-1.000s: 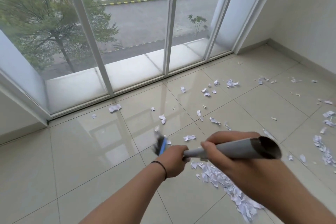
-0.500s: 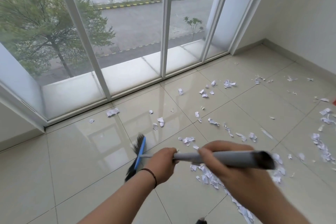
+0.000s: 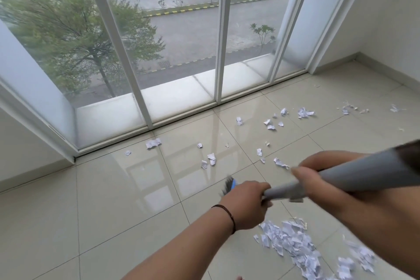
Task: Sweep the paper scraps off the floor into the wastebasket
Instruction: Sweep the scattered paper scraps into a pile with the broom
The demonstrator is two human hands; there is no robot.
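Both my hands hold a grey broom handle (image 3: 368, 174) that runs from the right edge down toward the floor. My left hand (image 3: 244, 206) grips it low down, my right hand (image 3: 327, 179) grips it higher up. The broom's dark bristles and blue head (image 3: 229, 185) peek out just beyond my left hand, over the tiles. A heap of white paper scraps (image 3: 293, 243) lies below my hands at the lower right. Loose paper scraps (image 3: 211, 159) are scattered over the tiles toward the window. No wastebasket is in view.
A floor-to-ceiling window (image 3: 218, 52) with white frames closes off the far side. A white wall (image 3: 391, 18) stands at the right and another at the left (image 3: 20, 148). The floor is glossy beige tile (image 3: 113, 200).
The broom head has swung from left of my left hand to just behind it, closer to the scrap heap. The view has tilted up toward the window.
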